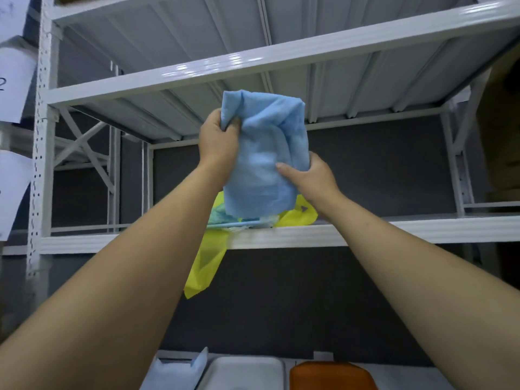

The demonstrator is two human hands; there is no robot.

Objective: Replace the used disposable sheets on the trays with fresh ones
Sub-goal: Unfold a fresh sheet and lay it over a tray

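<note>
I have the blue sheet bundle (264, 153) up in front of the shelf (365, 232), just above its front edge. My left hand (218, 139) is bunched tight round the top corner, my right hand (312, 175) wraps the lower side w/ thumb across the front. Risk imo: the bundle's bottom sits right by the yellow bag (208, 263) overhanging the edge — snag it and the bag drops toward the white tray (242, 372) below

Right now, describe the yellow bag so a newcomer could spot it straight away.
Look at the white metal shelving; on its lowest visible shelf, just below the blue sheet bundle gripped by the left hand and right hand, lies the yellow bag. It is the only bright yellow thing, and one flap droops over the shelf's front edge.
</note>
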